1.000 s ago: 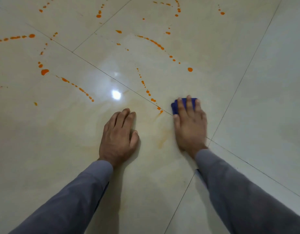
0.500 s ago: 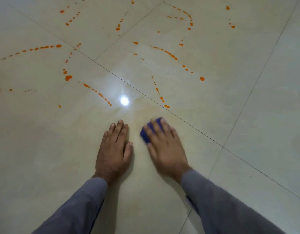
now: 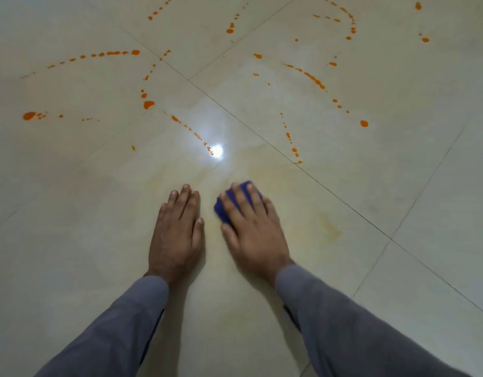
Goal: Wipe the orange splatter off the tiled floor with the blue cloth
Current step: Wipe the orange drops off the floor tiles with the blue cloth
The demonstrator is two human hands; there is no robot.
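Head view, looking forward and down. Right hand pressed flat on the blue cloth, fingers nearly straight and slightly spread across its top, not curled round it. Cloth bunched small, mostly hidden under that hand, showing only at the fingertips and along the thumb side; lying on the tiled floor well short of the nearest drops. Edges of hand and cloth a little blurred.

Left hand just beside the cloth, palm down on the floor, fingers straight and held together, thumb tucked alongside, holding nothing. Narrow strip of bare tile between the two hands. Grey sleeves running from both wrists toward the bottom edge.

Orange splatter beyond the cloth in dotted arcs and blobs, spread over several tiles (largest blobs far left and upper right of the cloth). One dotted trail ending just past the cloth at a grout line. Faint yellowish smear on the tile to the right of the cloth and around it. Bright light reflection on the glossy tile straight beyond the cloth, touching the end of another dotted trail.
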